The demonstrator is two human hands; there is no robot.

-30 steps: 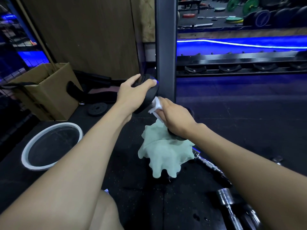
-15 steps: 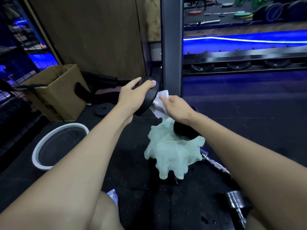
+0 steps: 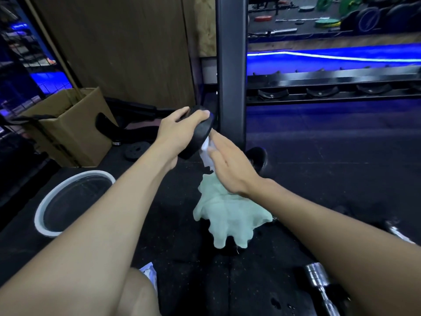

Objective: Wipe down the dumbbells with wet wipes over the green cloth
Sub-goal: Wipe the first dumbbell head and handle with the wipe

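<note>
Here, two hands work one black round-ended dumbbell (image 3: 197, 135) above the crumpled pale green cloth (image 3: 230, 215).
Left hand (image 3: 176, 128) clamps its upper end; right hand (image 3: 230, 165) presses a white wet wipe (image 3: 206, 153) against the handle; open black rubber floor (image 3: 330, 160) lies rightward.

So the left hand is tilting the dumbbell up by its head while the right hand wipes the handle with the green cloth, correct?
Not quite. In the head view the right hand wipes with a white wet wipe, not the green cloth, which lies on the floor under the dumbbell. The rest holds: the left hand grips the dumbbell's raised head.
</note>
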